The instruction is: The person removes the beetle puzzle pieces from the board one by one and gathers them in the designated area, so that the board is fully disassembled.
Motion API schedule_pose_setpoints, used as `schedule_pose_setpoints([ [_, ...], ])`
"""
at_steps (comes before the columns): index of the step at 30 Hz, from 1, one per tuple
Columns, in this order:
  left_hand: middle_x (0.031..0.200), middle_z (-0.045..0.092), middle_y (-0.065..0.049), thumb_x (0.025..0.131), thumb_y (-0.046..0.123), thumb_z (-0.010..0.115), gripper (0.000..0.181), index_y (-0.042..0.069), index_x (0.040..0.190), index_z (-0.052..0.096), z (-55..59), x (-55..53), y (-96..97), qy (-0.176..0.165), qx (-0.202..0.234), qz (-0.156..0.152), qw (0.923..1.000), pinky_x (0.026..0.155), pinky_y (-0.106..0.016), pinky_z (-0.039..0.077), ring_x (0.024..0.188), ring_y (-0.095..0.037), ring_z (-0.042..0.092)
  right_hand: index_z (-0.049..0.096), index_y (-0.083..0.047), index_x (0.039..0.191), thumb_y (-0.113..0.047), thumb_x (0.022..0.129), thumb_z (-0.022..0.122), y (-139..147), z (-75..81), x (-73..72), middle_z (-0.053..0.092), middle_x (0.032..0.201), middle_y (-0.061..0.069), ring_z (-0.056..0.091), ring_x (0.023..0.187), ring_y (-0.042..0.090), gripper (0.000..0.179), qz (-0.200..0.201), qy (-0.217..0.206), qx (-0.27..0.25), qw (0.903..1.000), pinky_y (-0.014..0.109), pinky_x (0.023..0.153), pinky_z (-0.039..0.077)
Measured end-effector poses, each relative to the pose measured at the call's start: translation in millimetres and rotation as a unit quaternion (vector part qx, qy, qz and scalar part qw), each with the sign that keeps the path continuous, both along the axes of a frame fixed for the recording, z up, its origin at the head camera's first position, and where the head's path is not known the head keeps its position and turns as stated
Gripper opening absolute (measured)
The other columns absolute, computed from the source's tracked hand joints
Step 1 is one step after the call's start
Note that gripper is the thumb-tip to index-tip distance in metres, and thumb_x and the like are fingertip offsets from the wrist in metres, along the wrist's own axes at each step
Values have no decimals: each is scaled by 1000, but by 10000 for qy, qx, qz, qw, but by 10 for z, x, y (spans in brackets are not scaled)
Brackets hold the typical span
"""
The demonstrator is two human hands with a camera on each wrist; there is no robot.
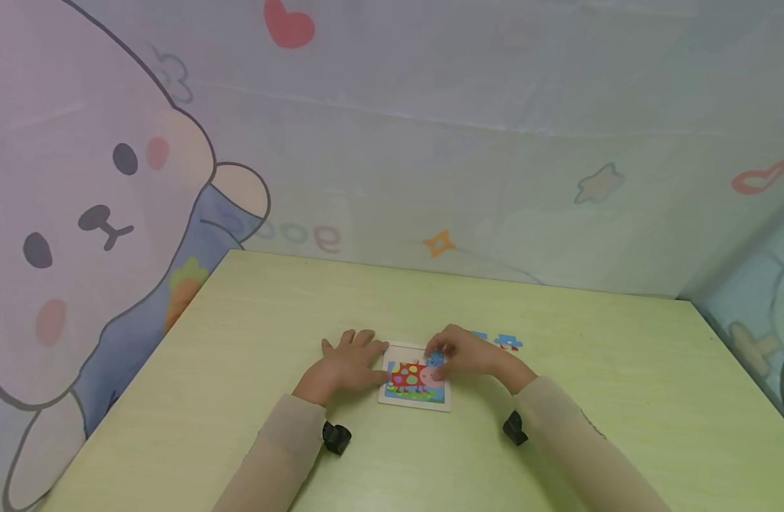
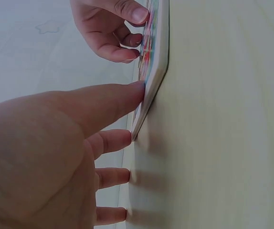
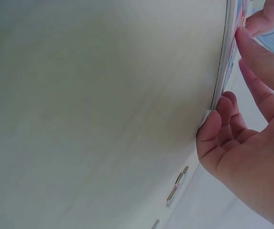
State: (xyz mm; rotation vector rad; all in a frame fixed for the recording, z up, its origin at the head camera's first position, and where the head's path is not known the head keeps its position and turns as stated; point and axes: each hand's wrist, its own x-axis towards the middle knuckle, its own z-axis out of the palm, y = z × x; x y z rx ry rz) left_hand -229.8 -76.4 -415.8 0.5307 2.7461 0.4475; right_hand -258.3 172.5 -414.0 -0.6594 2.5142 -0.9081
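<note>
A small square jigsaw puzzle [image 1: 414,391] in a pale frame lies on the table, showing a red spotted animal with a pink face. My left hand [image 1: 348,364] is spread at its left side, with the thumb resting on the frame's edge and the other fingertips touching the table. At the puzzle's upper right, my right hand [image 1: 463,353] holds a blue puzzle piece [image 1: 435,359] between thumb and fingers. In the right wrist view the outer fingers of my right hand [image 3: 251,129] are curled beside the frame; how firmly the piece is pinched is hidden.
Loose blue puzzle pieces [image 1: 508,342] lie on the table [image 1: 289,306] just beyond my right hand, one partly covered by it. A printed cloth backdrop [image 1: 392,142] stands behind the table's far edge. Dark wrist cameras [image 1: 336,437] sit at both sleeves.
</note>
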Motion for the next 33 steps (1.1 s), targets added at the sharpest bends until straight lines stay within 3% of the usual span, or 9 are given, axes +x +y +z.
schedule_pose_setpoints([
  [9,154,30,-12,91,43,62,61,17,144,46,34,29,-2,-31,47,23,10000,103,-76,12,143,-40,19,71,-12,101,-14,81,78,-24,-15,-11,49,105,6,45,93,21,21,-103,-51,110,9999,32,80,41],
  [33,155,30,-12,91,44,62,62,18,144,46,-5,5,-4,-26,96,71,9999,104,-76,10,143,-41,18,70,-13,97,-13,81,78,-44,-1,11,49,103,5,46,92,20,18,-110,61,208,9997,33,82,42],
])
